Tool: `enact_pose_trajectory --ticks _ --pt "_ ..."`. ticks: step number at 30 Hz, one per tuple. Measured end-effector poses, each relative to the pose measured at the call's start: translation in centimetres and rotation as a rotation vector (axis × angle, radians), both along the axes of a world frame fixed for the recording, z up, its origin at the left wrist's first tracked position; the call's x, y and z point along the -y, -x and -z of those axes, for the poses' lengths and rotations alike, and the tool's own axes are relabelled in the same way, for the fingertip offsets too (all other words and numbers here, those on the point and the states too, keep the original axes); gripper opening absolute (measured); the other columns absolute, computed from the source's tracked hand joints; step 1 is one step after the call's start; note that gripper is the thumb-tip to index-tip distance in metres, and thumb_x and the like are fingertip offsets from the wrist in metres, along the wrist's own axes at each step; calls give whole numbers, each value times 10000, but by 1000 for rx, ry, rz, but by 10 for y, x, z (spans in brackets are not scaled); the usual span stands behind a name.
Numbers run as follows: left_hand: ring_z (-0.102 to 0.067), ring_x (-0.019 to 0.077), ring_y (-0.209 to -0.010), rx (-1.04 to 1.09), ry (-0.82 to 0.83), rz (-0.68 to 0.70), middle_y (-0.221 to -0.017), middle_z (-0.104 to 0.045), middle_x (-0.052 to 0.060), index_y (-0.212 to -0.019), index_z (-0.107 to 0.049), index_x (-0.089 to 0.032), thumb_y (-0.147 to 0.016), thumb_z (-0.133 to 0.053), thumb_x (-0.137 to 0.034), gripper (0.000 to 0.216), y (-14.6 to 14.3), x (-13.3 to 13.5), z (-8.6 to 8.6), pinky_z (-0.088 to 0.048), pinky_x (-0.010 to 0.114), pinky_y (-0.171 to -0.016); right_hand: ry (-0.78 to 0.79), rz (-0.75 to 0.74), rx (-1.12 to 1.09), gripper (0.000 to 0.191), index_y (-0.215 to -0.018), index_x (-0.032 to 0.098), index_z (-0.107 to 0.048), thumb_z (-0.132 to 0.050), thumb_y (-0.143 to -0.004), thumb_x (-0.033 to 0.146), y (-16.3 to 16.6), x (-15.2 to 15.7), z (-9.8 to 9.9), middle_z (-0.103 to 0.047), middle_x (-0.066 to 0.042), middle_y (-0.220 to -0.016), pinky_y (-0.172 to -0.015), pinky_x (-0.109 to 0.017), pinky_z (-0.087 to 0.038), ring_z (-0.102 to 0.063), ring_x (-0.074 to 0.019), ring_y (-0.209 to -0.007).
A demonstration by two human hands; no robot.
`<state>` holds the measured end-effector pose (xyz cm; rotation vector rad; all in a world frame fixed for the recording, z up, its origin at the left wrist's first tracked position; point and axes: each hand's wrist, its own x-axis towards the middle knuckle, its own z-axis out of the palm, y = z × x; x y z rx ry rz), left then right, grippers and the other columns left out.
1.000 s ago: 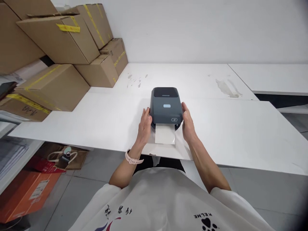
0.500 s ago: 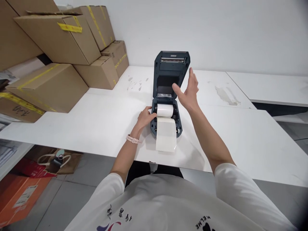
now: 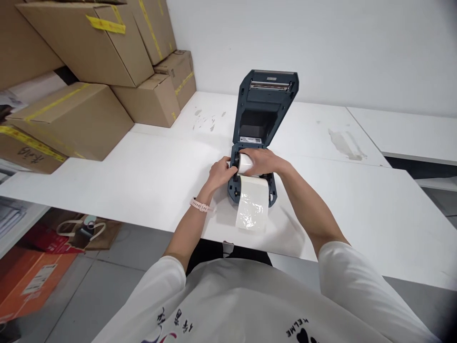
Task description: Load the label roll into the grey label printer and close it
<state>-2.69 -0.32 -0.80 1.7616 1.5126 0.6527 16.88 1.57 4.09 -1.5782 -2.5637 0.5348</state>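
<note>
A dark label printer [image 3: 233,193] stands on the white table with its lid [image 3: 266,102] raised. Inside lies a white label roll [image 3: 244,163], and its loose strip [image 3: 253,202] hangs out over the printer's front onto the table. My right hand [image 3: 262,161] is wrapped over the roll from the right and hides much of it. At the printer's left edge, my left hand [image 3: 222,174] grips the side of the body, thumb on the inner rim beside the roll. A pink band circles my left wrist.
Taped cardboard boxes [image 3: 74,119] are stacked on the table's left. The white table [image 3: 160,190] runs along a wall, with a second surface [image 3: 417,133] at right. Below left, a paper bag [image 3: 103,233] and an orange box [image 3: 35,281] sit on the floor.
My right hand has come down from beside the raised lid onto the label roll and closed over it. My left hand stays at the printer's left edge. The view has shifted slightly.
</note>
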Motion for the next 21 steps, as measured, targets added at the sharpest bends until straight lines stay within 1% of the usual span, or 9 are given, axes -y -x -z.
enact_pose_trajectory --ticks 3,5,7,9,12,14,17,19,21 --pt "-564 194 -712 35 8 -2 -717 -606 -4 -1208 -660 -163 -815 -567 -297 426 1 -1 3 -346 304 -627 36 -33 -364 856 -1462 280 -561 -861 -675 434 -30 23 -13 -619 -79 -1493 -1118 -521 -496 -602 -371 -1339" --pt "-564 192 -711 56 4 -2 -716 -607 -5 -1208 -661 -162 -811 -567 -296 430 2 -1 5 -348 305 -631 25 16 -601 846 -1414 273 -603 -899 -640 444 -55 43 -15 -647 -77 -1452 -1117 -503 -503 -612 -372 -1326" --pt "-563 191 -709 73 6 -6 -713 -608 -5 -1211 -663 -162 -805 -571 -295 437 2 -1 6 -352 307 -636 3 121 -807 864 -1378 264 -624 -931 -593 455 -80 59 -6 -658 -92 -1432 -1103 -500 -517 -614 -387 -1324" --pt "-561 191 -698 86 15 -10 -705 -608 -5 -1223 -661 -163 -801 -571 -291 450 2 -1 6 -358 307 -636 -13 261 -961 902 -1370 273 -616 -944 -554 476 -102 69 12 -656 -104 -1438 -1091 -506 -528 -613 -395 -1332" --pt "-552 186 -670 91 6 -7 -680 -598 -11 -1217 -668 -165 -796 -564 -276 448 2 0 6 -351 306 -624 -43 492 -1044 921 -1356 277 -608 -943 -525 487 -125 68 49 -664 -132 -1432 -1112 -525 -516 -615 -395 -1341" --pt "-545 182 -656 89 -5 -10 -663 -584 -17 -1199 -676 -163 -788 -564 -268 438 1 0 7 -341 306 -615 -48 590 -1064 938 -1349 266 -604 -940 -502 487 -135 62 72 -659 -154 -1438 -1139 -527 -496 -603 -395 -1363" --pt "-535 176 -642 105 0 -14 -643 -561 -28 -1192 -675 -161 -783 -562 -264 436 2 0 7 -337 302 -607 1 608 -1100 989 -1388 239 -568 -926 -503 497 -143 56 97 -614 -175 -1494 -1177 -507 -465 -561 -380 -1417" --pt "-529 172 -635 119 5 -10 -636 -548 -34 -1195 -671 -161 -784 -558 -264 439 2 -1 7 -337 298 -603 54 576 -1090 1042 -1467 229 -504 -919 -546 483 -147 56 106 -566 -178 -1544 -1205 -496 -436 -530 -359 -1451" --pt "-526 168 -635 123 7 -4 -639 -543 -35 -1203 -668 -160 -788 -554 -264 442 2 -1 7 -340 294 -601 103 549 -1063 1116 -1535 242 -434 -933 -560 450 -148 59 109 -523 -167 -1587 -1220 -506 -419 -506 -356 -1471"
